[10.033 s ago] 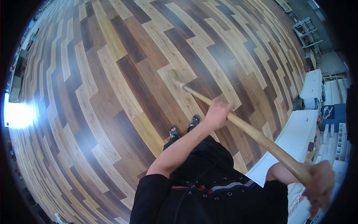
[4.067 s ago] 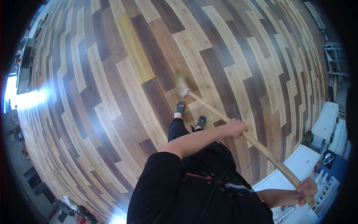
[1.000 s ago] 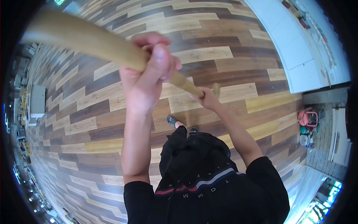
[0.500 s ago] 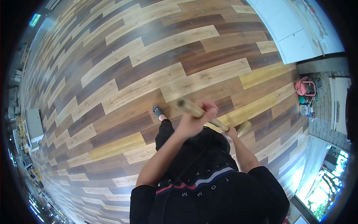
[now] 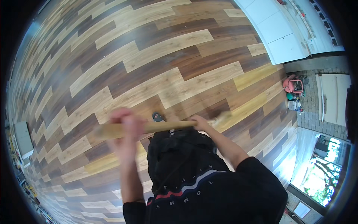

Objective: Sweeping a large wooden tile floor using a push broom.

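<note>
A long, pale yellow pole [image 5: 164, 126] lies almost level across the front of my body. My left hand [image 5: 128, 125] is closed around its thicker left part, with the fingers blurred by motion. Closer to the right end, my right hand [image 5: 201, 123] wraps round the same pole. Past that hand, the pole's far end [image 5: 223, 118] is smeared, so its shape is unclear. My foot in a dark sandal [image 5: 157, 117] shows just beyond the pole.
Wood-plank flooring [image 5: 160, 56] in mixed browns stretches around me. A white cabinet [image 5: 270, 33] stands at the upper right. Red equipment [image 5: 292, 86] sits by the brick wall [image 5: 311, 119]. A grey-topped box [image 5: 23, 139] is at the left.
My left hand has swung left and slightly nearer with the pole's thick end. My right hand has moved left and a little farther out. The pole has turned from slanting to nearly level.
</note>
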The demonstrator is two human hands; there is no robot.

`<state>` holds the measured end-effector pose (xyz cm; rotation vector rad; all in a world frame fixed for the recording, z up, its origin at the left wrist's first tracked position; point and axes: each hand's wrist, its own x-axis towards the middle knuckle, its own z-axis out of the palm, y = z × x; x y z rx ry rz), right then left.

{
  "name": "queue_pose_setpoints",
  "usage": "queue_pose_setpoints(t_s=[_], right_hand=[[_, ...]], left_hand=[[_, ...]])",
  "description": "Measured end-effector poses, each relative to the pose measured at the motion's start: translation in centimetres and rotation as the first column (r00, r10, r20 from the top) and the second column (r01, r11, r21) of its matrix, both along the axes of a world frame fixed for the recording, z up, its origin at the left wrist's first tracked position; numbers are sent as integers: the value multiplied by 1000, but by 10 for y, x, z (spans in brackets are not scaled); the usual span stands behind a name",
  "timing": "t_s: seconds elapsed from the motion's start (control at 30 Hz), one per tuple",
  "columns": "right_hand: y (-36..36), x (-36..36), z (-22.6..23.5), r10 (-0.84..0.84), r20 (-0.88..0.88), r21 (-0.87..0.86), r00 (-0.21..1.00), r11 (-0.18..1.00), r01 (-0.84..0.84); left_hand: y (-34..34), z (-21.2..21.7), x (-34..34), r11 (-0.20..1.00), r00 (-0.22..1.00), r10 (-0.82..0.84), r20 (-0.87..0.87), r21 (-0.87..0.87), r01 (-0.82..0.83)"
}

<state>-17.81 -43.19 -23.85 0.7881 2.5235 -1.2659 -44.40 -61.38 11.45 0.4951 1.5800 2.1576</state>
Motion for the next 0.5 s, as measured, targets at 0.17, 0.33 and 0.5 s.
queue_pose_setpoints(t_s=[0.17,0.33,0.5], right_hand=[[-43,-212,68,158,-433,-95,887,971,-219],[-53,-345,126,101,-328,-104,939,984,-143],[-47,-378,151,219,-474,11,853,970,-243]], left_hand=[[-94,99,-83,972,899,223,-378,158,-174],[-75,141,-77,949,685,314,-658,222,-223],[-91,162,-48,992,331,16,-944,56,111]])
